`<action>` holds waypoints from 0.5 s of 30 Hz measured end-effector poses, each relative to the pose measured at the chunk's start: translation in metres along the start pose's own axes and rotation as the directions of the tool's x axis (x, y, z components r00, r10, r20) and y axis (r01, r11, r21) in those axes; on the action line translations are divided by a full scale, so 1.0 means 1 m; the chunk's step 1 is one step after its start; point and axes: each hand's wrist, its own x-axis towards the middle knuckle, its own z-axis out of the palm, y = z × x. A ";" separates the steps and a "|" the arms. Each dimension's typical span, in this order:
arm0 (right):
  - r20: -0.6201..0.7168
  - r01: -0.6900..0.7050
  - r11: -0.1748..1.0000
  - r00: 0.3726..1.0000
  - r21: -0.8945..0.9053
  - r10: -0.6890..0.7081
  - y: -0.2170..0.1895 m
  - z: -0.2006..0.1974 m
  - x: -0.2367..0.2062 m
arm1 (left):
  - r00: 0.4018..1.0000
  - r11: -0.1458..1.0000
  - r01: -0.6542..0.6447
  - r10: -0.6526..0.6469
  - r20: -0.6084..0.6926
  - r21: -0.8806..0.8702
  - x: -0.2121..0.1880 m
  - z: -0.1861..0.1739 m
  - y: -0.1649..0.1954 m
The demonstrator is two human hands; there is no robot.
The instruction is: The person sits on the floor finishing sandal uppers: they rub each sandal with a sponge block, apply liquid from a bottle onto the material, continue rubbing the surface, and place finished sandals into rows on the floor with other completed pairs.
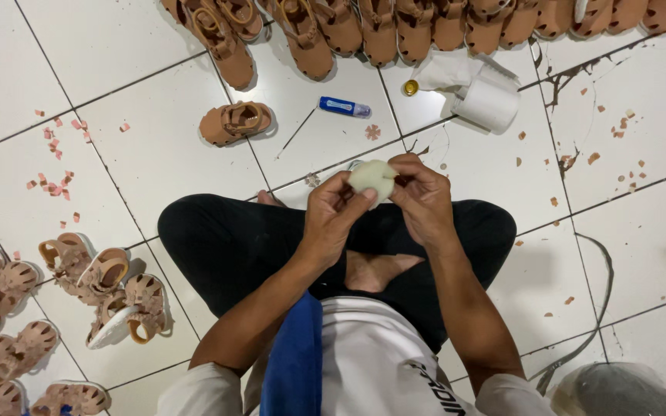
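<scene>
Two hands meet at the centre of the frame, above my crossed legs in black trousers (225,246). My left hand (331,216) is raised with forearm angled up from the lower left, fingers (348,202) pinching a pale, soft, rounded pad (371,179). My right hand (424,202) curls in from the right, its fingers grasping the same pad at its edge. Floor (156,146) is glossy white tile, littered with small pink scraps. One tan strapped sandal (234,122) lies in the upper middle, near a blue tube (344,106) and a white paper roll (487,100).
</scene>
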 end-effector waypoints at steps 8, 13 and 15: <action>0.015 0.028 0.192 0.997 -0.981 -0.072 0.025 -0.042 0.130 | 0.965 0.988 0.022 0.020 -0.262 0.155 0.018 -0.051 -0.008; 0.057 0.057 0.054 0.998 -0.997 -0.002 0.038 -0.050 0.144 | 0.940 0.981 0.046 0.022 -0.341 0.190 0.024 -0.070 -0.017; -0.001 -0.005 0.149 1.000 -0.989 0.025 0.034 -0.050 0.137 | 0.942 0.982 0.014 0.050 -0.333 0.189 0.030 -0.071 -0.021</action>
